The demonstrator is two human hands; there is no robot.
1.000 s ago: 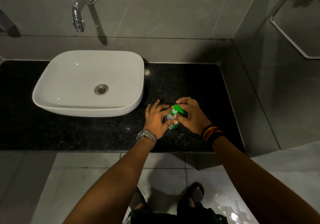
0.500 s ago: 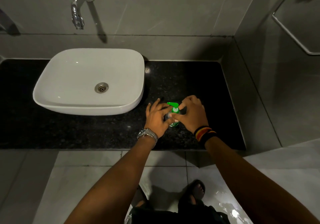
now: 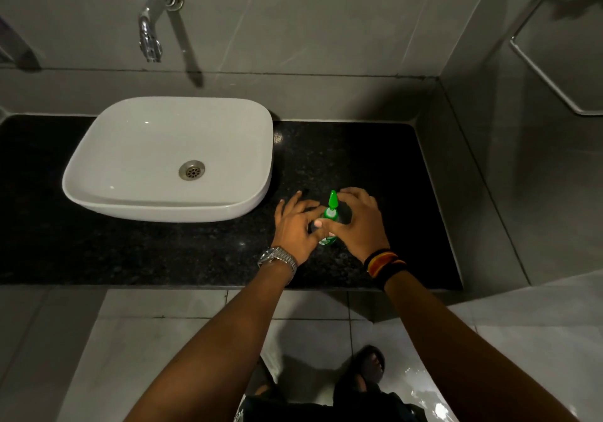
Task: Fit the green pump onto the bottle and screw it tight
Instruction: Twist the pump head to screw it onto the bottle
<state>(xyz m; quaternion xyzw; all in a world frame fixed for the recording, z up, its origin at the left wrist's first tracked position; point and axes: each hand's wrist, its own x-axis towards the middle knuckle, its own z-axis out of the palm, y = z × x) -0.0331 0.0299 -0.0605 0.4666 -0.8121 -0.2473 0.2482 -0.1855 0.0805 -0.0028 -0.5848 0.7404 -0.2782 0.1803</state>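
Note:
A small bottle [image 3: 329,241] stands upright on the black granite counter [image 3: 195,252], mostly hidden between my hands. The green pump [image 3: 332,205] sits on its top, nozzle pointing away from me toward the wall. My left hand [image 3: 295,227], with a metal watch at the wrist, wraps the bottle from the left. My right hand [image 3: 360,222], with a striped wristband, closes on the pump's collar from the right, thumb across the front.
A white basin [image 3: 107,167] sits on the counter to the left, under a chrome wall tap [image 3: 151,30]. A tiled wall closes off the counter's right end. My sandalled feet show on the glossy floor tiles below the counter's front edge.
The pump's nozzle has turned from pointing right to pointing away from me. My right hand has shifted round the pump; my left hand stays on the bottle.

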